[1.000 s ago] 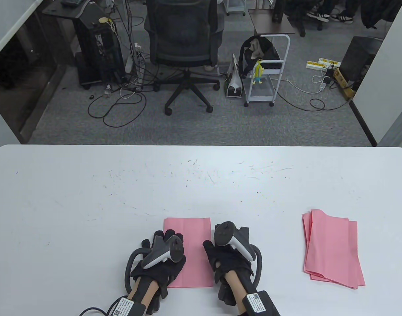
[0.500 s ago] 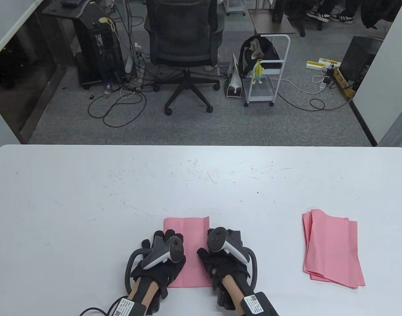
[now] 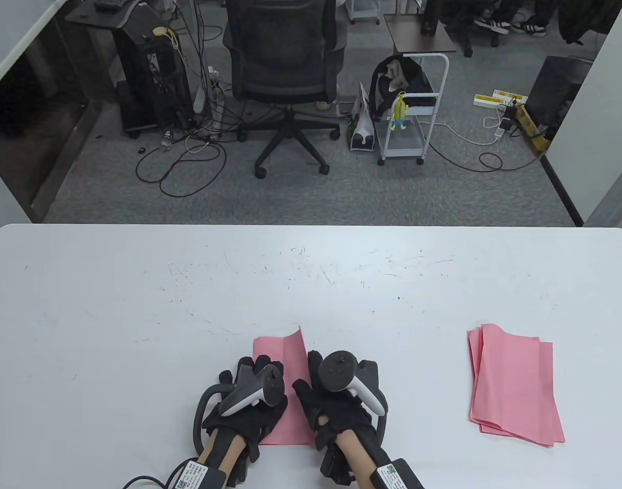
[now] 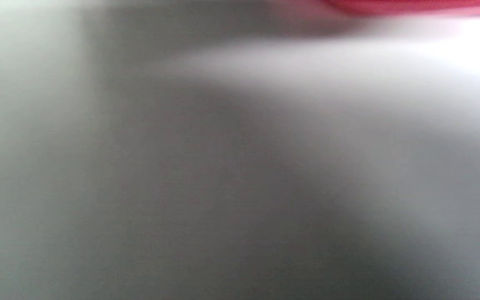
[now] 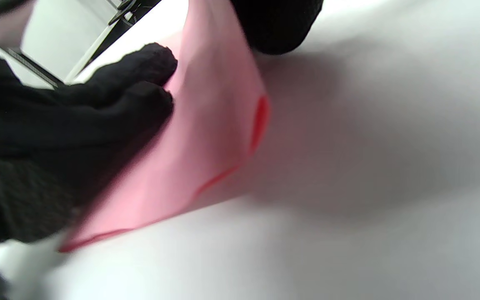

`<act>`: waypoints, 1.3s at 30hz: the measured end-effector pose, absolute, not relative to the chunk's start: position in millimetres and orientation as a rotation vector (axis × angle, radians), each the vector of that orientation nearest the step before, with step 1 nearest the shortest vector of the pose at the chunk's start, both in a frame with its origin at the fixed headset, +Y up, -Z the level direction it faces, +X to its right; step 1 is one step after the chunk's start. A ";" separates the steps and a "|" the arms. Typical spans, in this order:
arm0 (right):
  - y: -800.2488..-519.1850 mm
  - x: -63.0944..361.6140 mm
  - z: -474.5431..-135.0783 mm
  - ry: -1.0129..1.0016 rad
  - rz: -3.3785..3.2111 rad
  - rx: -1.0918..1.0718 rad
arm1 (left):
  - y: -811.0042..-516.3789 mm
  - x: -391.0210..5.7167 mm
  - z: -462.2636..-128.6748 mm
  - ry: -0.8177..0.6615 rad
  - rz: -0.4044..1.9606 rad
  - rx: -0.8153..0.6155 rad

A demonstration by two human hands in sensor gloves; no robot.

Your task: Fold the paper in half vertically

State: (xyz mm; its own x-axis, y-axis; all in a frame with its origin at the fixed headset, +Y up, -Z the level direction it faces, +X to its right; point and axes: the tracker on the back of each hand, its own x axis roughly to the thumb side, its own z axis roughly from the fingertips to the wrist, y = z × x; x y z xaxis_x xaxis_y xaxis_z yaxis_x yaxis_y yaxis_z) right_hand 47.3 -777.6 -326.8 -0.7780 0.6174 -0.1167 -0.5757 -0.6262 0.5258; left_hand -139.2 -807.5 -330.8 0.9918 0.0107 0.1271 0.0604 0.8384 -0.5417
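A pink paper sheet (image 3: 277, 351) lies on the white table (image 3: 137, 316) near the front edge. My left hand (image 3: 253, 365) rests flat on its left part with the fingers spread. My right hand (image 3: 313, 360) grips the sheet's right edge and holds it lifted and curled toward the left. In the right wrist view the raised sheet (image 5: 206, 137) stands between my fingers (image 5: 131, 91) and my thumb (image 5: 273, 25). The left wrist view is blurred, showing only the table and a pink strip (image 4: 411, 6) at the top.
A stack of pink sheets (image 3: 514, 387) lies on the table to the right, apart from my hands. An office chair (image 3: 285, 76) and a white cart (image 3: 410, 112) stand on the floor beyond the table's far edge.
My right hand has moved left from beside the sheet and has taken its right edge, lifting it off the table. My left hand has stayed put.
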 end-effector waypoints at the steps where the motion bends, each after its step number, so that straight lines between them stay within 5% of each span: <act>1: -780.3 49.8 -327.3 0.741 2.301 0.067 | -807.5 -139.2 -330.8 -0.127 -0.026 -0.577; 17: -794.8 63.5 -330.0 0.692 2.261 -0.126 | -800.4 -137.6 -335.3 -0.125 -0.055 -0.606; 33: -796.8 66.4 -329.7 0.708 2.239 -0.089 | -710.0 -104.4 -324.3 -0.165 0.160 -0.403; 39: -797.2 66.6 -329.8 0.706 2.238 -0.081 | -701.3 -101.8 -318.6 -0.168 0.130 -0.315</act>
